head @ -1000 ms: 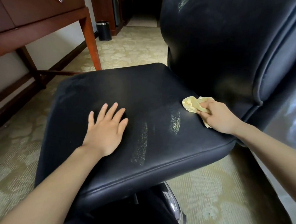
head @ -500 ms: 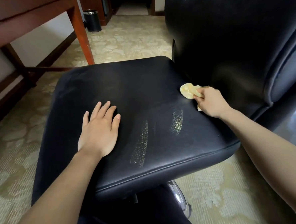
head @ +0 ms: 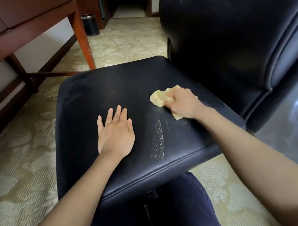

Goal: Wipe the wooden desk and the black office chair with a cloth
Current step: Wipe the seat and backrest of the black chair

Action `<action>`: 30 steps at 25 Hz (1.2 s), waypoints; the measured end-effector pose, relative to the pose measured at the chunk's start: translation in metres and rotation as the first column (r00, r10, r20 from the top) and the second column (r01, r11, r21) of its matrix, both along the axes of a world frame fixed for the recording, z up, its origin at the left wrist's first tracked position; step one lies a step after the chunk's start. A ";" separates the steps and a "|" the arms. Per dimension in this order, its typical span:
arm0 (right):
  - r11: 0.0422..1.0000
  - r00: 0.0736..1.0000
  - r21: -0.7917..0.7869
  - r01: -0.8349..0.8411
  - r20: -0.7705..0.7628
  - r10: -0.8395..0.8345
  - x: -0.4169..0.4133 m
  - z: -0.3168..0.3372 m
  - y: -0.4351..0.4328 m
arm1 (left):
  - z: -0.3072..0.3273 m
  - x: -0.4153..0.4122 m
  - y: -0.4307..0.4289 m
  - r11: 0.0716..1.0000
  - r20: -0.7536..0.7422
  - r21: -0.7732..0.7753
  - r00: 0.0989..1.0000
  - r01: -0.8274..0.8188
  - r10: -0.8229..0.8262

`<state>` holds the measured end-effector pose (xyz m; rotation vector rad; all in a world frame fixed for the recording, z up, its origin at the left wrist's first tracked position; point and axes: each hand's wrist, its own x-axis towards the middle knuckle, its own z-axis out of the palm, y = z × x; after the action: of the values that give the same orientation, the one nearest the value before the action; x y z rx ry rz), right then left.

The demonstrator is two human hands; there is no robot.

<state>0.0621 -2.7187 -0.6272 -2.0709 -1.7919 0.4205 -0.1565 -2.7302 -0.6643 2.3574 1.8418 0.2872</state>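
A small yellow cloth (head: pixel 160 98) was seen bunched on the seat of the black office chair (head: pixel 96 99), toward its rear right part, just in front of the backrest. It was held by the right hand (head: pixel 183 103), whose fingers were curled round it and pressed down, so that crumpled folds stuck out to the left and a corner showed below the wrist. The left hand (head: pixel 116 131) was laid flat on the middle of the seat, its fingers straight and slightly spread, with nothing held. Pale streaks (head: pixel 158 139) were visible on the leather between the two hands. The cloth was judged to be light, soft and limp, best gathered into a wad under the palm. The seat looked smooth and slick, and the chair was thought likely to swivel or roll unless steadied. The wooden bench (head: pixel 28 23) stood to the left, well apart from the cloth, and a dark bin (head: pixel 90 24) stood on the patterned carpet (head: pixel 19 166) beyond it.
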 end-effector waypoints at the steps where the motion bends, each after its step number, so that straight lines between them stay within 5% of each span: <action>1: 0.998 0.998 0.005 -0.060 -0.005 0.060 -0.016 0.000 -0.009 | 0.001 -0.001 -0.001 1.000 -0.001 -0.001 1.000 0.005 -0.005; 7: 0.909 0.916 0.119 -0.398 0.110 0.387 -0.031 -0.005 -0.097 | 0.001 -0.003 -0.006 1.000 0.004 0.016 1.000 0.016 -0.016; 9: 0.930 0.936 0.127 -0.344 0.124 0.330 -0.006 -0.008 -0.111 | 0.001 -0.004 -0.006 1.000 0.028 0.021 1.000 0.011 -0.012; 12: 0.996 0.979 0.086 -0.036 0.203 0.018 0.045 -0.009 -0.101 | 0.001 -0.002 -0.005 0.999 0.078 0.043 0.997 0.003 -0.006; 17: 0.958 0.927 0.120 0.261 0.244 -0.284 0.082 -0.015 -0.042 | -0.001 0.004 -0.006 0.996 0.118 0.090 0.993 -0.015 0.005; 25: 0.951 0.906 0.105 0.292 0.288 -0.310 0.066 -0.015 -0.003 | -0.004 0.010 -0.012 0.994 0.070 0.106 0.998 -0.011 0.004; 30: 0.989 0.962 0.133 0.066 0.253 -0.098 0.029 -0.009 -0.040 | -0.001 0.011 -0.017 0.984 0.043 0.083 0.986 0.160 -0.164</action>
<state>0.0913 -2.7587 -0.6357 -2.1848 -1.8131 0.0134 -0.1456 -2.7467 -0.6658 2.5105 1.6344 0.4027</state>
